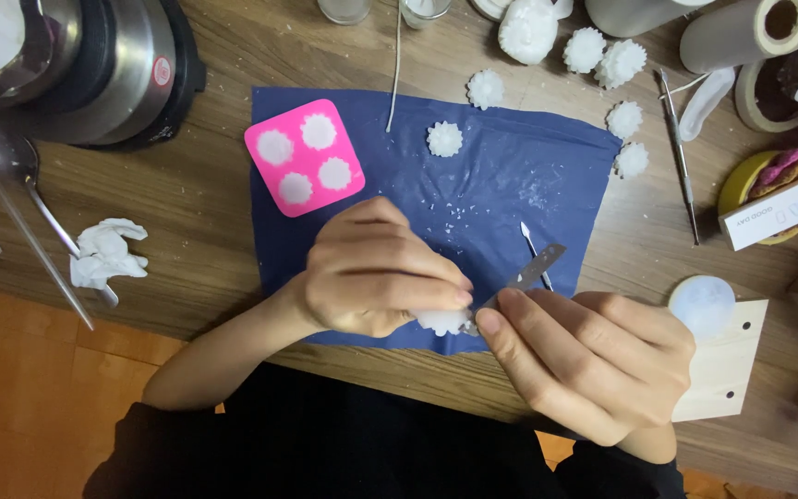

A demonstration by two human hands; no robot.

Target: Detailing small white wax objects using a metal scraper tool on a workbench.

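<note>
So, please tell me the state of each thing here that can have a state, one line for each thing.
Left hand: closed around a small white wax flower.
Right hand: gripping a thin metal blade, whose tip is at the flower.
Pink square silicone mould: flat on the blue sheet, all four cavities filled white.
Loose white wax flower: out of the mould, lying on the sheet.
White tissue: crumpled.

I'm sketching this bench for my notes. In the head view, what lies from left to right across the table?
Spoon → crumpled tissue → pink mould → left hand holding a white wax piece → right hand with a thin metal blade → metal pick → white box.
</note>
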